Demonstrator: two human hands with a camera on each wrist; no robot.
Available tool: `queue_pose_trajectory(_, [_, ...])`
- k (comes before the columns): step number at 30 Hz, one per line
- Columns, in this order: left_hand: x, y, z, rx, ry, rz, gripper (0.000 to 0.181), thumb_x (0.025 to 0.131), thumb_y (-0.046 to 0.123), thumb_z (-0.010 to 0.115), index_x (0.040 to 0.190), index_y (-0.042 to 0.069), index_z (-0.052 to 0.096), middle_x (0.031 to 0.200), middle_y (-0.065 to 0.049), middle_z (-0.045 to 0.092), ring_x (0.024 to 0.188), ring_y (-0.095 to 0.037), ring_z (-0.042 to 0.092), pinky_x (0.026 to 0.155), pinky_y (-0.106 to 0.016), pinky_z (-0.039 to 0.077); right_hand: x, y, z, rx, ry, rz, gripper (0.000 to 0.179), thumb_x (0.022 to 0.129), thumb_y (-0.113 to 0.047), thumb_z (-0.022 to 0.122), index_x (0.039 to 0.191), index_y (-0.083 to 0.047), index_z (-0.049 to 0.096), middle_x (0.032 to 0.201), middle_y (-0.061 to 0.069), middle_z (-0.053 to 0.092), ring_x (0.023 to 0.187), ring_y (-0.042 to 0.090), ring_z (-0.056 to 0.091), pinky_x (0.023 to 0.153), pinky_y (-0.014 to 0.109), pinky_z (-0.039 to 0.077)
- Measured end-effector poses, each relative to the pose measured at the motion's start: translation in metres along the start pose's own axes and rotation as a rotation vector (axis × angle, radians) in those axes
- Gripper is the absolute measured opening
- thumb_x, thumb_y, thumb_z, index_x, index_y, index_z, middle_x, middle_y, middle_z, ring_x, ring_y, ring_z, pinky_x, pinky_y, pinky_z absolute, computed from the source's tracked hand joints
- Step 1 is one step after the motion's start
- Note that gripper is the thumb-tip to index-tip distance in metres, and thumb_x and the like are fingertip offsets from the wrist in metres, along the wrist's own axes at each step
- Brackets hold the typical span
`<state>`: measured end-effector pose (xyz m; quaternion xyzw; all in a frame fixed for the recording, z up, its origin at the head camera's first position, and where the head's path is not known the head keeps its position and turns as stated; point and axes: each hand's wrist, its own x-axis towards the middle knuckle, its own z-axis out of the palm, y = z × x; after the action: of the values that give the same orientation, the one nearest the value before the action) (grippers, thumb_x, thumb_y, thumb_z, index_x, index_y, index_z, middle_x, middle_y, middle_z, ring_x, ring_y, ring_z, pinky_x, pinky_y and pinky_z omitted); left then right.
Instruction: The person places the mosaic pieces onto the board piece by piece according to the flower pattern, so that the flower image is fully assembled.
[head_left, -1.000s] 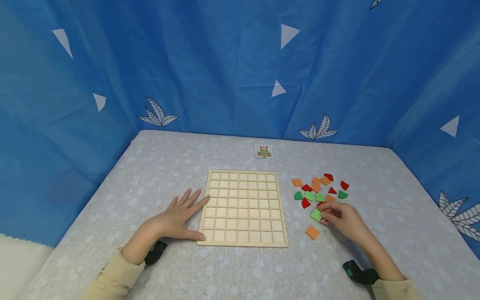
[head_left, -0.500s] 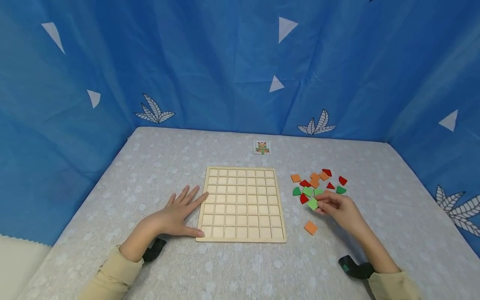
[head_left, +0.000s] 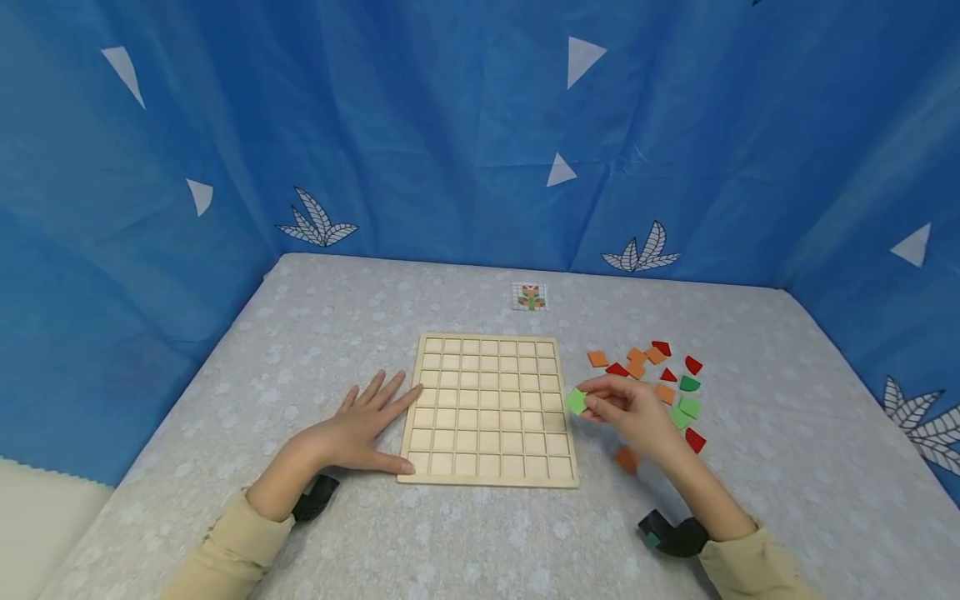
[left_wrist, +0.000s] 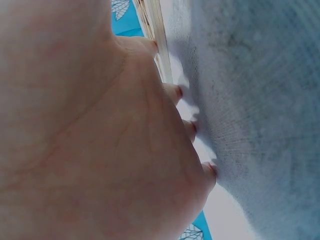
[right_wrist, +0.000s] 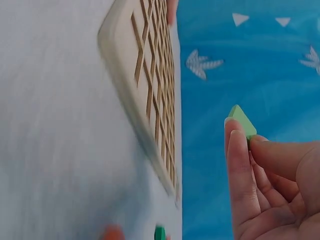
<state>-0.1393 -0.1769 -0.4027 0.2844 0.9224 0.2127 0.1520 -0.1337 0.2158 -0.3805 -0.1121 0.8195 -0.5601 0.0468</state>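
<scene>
A wooden grid board (head_left: 480,482) lies flat on the table. My left hand (head_left: 348,433) is spread beside it, thumb and index fingertips touching the board's left edge; the left wrist view shows mostly its palm (left_wrist: 115,135). Between thumb and fingers, my right hand (head_left: 633,412) pinches a light green square tile (head_left: 576,402), held just off the board's right edge. In the right wrist view the same tile (right_wrist: 242,122) appears raised and tilted at the fingertips. An orange tile (head_left: 627,459) lies below the right hand, which hides part of the tile pile.
Right of the board lie loose orange tiles (head_left: 597,358), red pieces (head_left: 693,365), a dark green piece (head_left: 689,383) and light green tiles (head_left: 689,407). A small patterned card (head_left: 530,297) lies behind the board. Blue curtain (head_left: 450,125) surrounds the table's back and sides.
My right hand has lifted the light green tile from near the pile and carried it left to the board, uncovering light green and red pieces. The left hand stays in place.
</scene>
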Motion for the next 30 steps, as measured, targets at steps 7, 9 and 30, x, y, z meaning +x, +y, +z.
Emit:
queue_pose_trajectory(7, [0.001, 0.000, 0.003, 0.017, -0.021, -0.024, 0.106, 0.072, 0.065, 0.066, 0.151, 0.013, 0.018, 0.154, -0.018, 0.001, 0.137, -0.039, -0.008, 0.102, -0.063, -0.003, 0.009, -0.005, 0.034, 0.097, -0.139, -0.050, 0.018, 0.091, 0.003, 0.058, 0.106, 0.011, 0.062, 0.087, 0.015, 0.065, 0.078, 0.028, 0.066, 0.070, 0.039, 0.054])
queue_pose_trajectory(9, [0.001, 0.000, 0.003, 0.018, -0.016, -0.020, 0.106, 0.072, 0.065, 0.066, 0.151, 0.013, 0.019, 0.154, -0.018, 0.002, 0.137, -0.040, -0.007, 0.101, -0.064, -0.002, 0.010, -0.006, 0.043, 0.106, -0.181, -0.056, 0.017, 0.091, 0.003, 0.057, 0.105, 0.011, 0.062, 0.087, 0.015, 0.065, 0.077, 0.028, 0.066, 0.069, 0.039, 0.054])
queue_pose_trajectory(30, [-0.001, -0.003, 0.000, -0.006, -0.009, 0.024, 0.113, 0.068, 0.065, 0.070, 0.150, 0.008, 0.019, 0.153, -0.022, 0.003, 0.136, -0.043, -0.007, 0.100, -0.066, -0.002, 0.000, -0.006, 0.094, -0.132, -0.222, -0.141, 0.013, 0.087, 0.002, 0.064, 0.096, -0.006, 0.071, 0.084, 0.001, 0.066, 0.065, 0.013, 0.056, 0.056, 0.022, 0.046])
